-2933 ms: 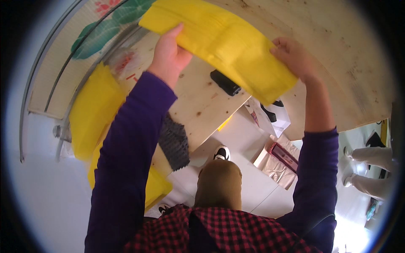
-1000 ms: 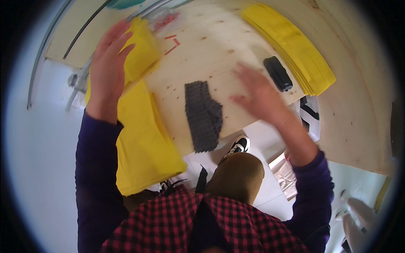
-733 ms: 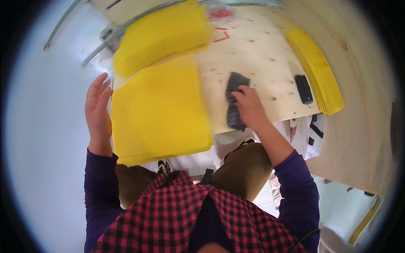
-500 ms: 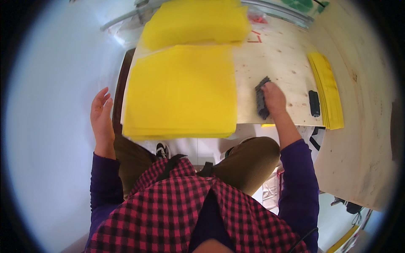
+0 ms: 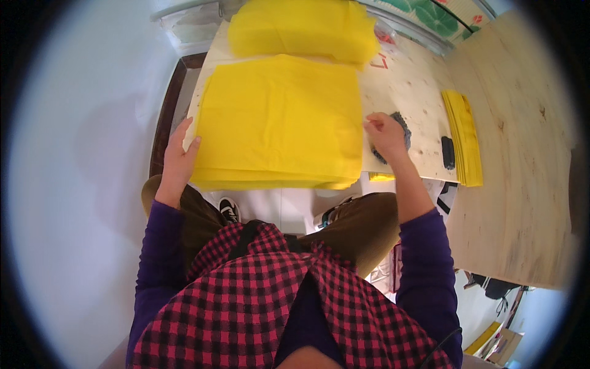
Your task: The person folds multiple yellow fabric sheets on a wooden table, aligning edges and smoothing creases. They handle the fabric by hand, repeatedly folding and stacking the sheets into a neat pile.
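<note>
A stack of yellow fabric sheets (image 5: 279,123) lies in front of me, its near edge hanging past the table edge. My left hand (image 5: 178,157), fingers apart, is at the left side of this stack. My right hand (image 5: 388,138) is near its right edge, fingers curled and tips close together. Whatever they hold, if anything, is too small to make out. Partly hidden behind that hand, a dark grey textured bundle (image 5: 404,125) lies on the table. A smaller black bundle (image 5: 448,152) is farther right.
Another yellow fabric pile (image 5: 304,31) is at the back of the wooden table (image 5: 424,83). Folded yellow pieces (image 5: 464,141) stand along the right side, against a wooden panel (image 5: 510,154). A white wall (image 5: 80,184) is at my left. Red marks (image 5: 379,61) are on the table.
My left hand has moved right, up to the stack's side. My right hand has left its grip on the grey bundle and shifted left toward the fabric. The whole view has shifted slightly.
</note>
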Tool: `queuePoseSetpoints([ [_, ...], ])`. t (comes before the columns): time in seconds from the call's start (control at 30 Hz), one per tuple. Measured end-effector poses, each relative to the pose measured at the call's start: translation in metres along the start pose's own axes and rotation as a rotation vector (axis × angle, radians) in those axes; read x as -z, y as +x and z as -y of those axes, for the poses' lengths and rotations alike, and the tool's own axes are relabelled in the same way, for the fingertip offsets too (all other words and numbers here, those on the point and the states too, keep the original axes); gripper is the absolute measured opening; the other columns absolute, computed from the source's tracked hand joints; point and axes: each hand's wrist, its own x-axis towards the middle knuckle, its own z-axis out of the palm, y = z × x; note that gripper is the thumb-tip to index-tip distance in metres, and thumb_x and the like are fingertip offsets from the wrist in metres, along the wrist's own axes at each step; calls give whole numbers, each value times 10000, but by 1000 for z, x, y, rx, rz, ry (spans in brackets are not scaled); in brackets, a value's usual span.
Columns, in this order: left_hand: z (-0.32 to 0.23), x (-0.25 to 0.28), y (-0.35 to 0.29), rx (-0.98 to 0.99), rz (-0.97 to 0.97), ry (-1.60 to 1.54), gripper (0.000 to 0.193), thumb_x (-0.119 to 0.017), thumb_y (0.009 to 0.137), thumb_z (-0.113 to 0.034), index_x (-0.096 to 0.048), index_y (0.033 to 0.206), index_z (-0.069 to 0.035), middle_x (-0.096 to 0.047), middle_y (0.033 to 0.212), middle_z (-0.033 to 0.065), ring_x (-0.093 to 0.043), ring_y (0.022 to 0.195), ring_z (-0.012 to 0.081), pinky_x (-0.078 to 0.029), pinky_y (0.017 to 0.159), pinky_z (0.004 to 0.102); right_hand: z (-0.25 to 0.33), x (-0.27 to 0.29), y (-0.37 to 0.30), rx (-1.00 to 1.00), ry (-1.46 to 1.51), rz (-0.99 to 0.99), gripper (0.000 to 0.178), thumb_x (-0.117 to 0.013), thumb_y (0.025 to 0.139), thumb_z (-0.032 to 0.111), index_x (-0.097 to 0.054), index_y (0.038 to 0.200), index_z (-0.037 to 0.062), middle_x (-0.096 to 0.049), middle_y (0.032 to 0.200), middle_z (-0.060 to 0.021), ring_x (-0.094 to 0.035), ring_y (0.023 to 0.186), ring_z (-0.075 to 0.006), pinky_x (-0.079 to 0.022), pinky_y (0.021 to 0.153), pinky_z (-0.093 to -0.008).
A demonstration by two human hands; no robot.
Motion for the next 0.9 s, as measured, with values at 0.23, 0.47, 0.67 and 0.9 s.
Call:
queuePoseSetpoints([
  [0.23,-3,-23,2,-94,107,375,548,-567,920,-320,-423,1392,-84,-343,1480,182,-273,1395,343,-194,1120,533,16,-36,2,-147,10,-76,468,-738,776,318,-596,1041,-42,-650,853,-124,-631,776,-227,-510,714,-327],
  [0.47,-2,-35,11,-61,155,394,550,-524,939,-375,-410,1401,-98,-323,1493,169,-260,1401,343,-177,1122,552,14,-39,-1,-225,260,-84,542,-666,850,312,-526,1271,2,-625,1153,-183,-609,1062,-218,-478,873,-317],
  [0.67,4,-35,26,-65,151,363,536,-532,939,-337,-415,1388,-69,-341,1473,202,-294,1379,359,-217,1122,509,24,-52,-12,7,230,-72,501,-633,875,241,-489,1281,-16,-582,1229,-203,-597,1087,-286,-463,910,-350],
  [0.9,16,-30,63,-59,120,137,546,-593,894,-224,-421,1369,-16,-415,1411,240,-369,1333,357,-303,1099,377,23,-47,10,-98,205,-116,549,-670,837,225,-491,1312,15,-585,1242,-179,-560,1158,-283,-452,938,-365],
])
